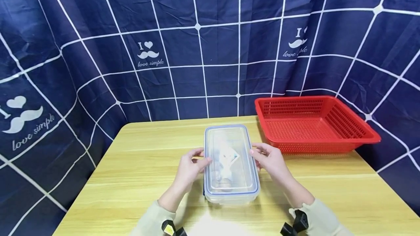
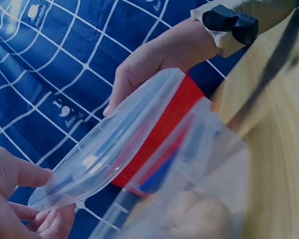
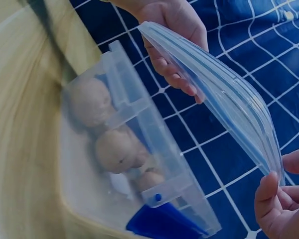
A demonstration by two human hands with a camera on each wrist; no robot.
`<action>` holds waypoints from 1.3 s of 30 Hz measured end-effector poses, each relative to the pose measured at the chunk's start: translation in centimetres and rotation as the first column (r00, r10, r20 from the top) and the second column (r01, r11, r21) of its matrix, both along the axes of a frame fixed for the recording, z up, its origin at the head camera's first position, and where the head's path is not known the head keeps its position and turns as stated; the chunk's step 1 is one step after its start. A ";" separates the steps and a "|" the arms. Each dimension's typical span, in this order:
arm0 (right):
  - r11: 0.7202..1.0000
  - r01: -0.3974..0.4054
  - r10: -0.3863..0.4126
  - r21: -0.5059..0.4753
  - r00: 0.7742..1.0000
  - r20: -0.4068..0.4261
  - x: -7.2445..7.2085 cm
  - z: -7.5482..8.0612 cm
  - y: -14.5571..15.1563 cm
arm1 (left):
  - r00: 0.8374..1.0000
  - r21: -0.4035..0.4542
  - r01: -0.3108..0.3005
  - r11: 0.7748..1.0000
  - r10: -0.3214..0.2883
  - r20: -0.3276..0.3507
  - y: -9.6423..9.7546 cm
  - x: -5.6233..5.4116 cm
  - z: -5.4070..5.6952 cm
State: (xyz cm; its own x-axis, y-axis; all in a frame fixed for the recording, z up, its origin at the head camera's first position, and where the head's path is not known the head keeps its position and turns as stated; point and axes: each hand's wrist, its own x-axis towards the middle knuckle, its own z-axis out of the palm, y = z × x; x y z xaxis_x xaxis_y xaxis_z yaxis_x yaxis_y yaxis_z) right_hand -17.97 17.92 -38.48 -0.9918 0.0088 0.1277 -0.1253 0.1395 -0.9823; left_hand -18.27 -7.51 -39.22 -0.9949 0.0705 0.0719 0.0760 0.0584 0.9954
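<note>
A clear plastic lid [image 1: 231,145] with a blue seal is held above a clear food container [image 3: 84,184]. My left hand [image 1: 191,165] pinches the lid's left edge between thumb and fingers. On the opposite edge, my right hand [image 1: 270,159] grips it the same way. Both wrist views show a gap between lid and box. Inside the container lie several rounded pale-brown pieces [image 3: 117,149], perhaps mushrooms, blurred by the plastic. A blue flap [image 3: 164,221] shows at the container's side. From the head view the lid mostly hides the box.
A red plastic basket [image 1: 315,128] stands at the back right of the wooden table [image 1: 141,156]. Behind and beside the table hangs a dark blue curtain [image 1: 216,46] with white lines. Black wrist cameras [image 1: 300,221] are strapped over the pale sleeves.
</note>
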 end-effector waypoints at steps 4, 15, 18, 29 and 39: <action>0.998 -0.029 0.027 -0.058 0.999 -0.038 0.0 0.6 0.1 | 0.999 0.002 0.030 1.000 -0.030 -0.012 -0.3 -0.1 1.3; 1.000 -0.016 0.017 0.009 0.978 -0.207 -0.4 2.1 -0.1 | 0.988 -0.059 0.037 0.998 -0.045 -0.146 -1.0 -0.7 3.5; 1.000 0.001 0.002 0.014 0.970 -0.244 -0.5 2.4 -0.2 | 0.977 -0.108 0.013 0.994 -0.035 -0.210 -1.1 -0.7 3.9; 0.999 -0.013 -0.004 -0.051 0.947 -0.321 -0.5 2.8 0.0 | 0.890 -0.103 -0.070 0.992 0.016 -0.456 -0.5 -0.1 4.0; 0.991 -0.091 0.041 -0.096 0.900 -0.434 -0.5 2.6 -0.1 | 0.550 -0.134 -0.167 0.977 -0.021 -0.835 -0.6 -1.0 2.5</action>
